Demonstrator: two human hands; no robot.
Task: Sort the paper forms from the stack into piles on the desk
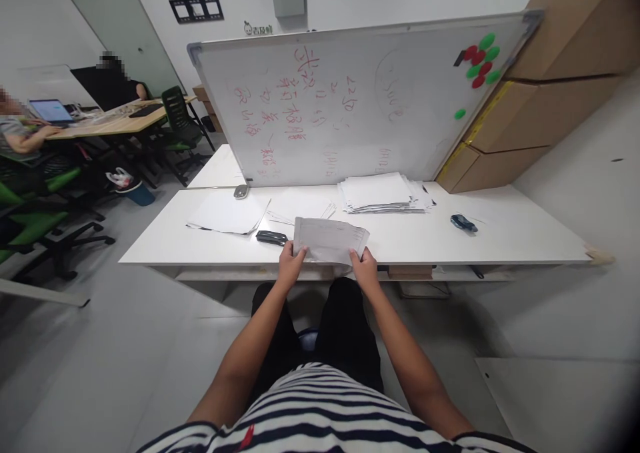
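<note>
Currently: one sheaf (330, 240), thin paper with faint printing, held at the near table edge. My left hand (290, 263) grips its left end, fingers closed over the paper; my right hand (365, 266) grips the right end the same way. The sheaf lies partly on the table (500, 236), its near edge lifted toward me and bowed slightly between the hands.

Progress, as I judge it: this sheaf is gathered and squared in my grasp, apparently unfastened; I see no clip or staple on it, though it is too small to be sure. The stack is untouched, so most of the paper work looks undone.

Item: stapler (271, 238), dark, small, oblong, hard casing, lying just left of the sheaf.

Item: stack (383, 192), white sheets, loosely fanned, edges uneven, behind the sheaf and well apart from it.

Item: loose sheets (227, 213), white, flat, matte, left of centre; a few more lie skewed between them and the stack.

Item: small dark-blue object (463, 223), glossy, rounded, far right; I cannot tell its kind.

Item: whiteboard (360, 100), smooth, grey-framed, propped on its side at the back, bearing red writing and round red and green magnets (483, 60).

Item: table, white, smooth laminate, long rectangle.
</note>
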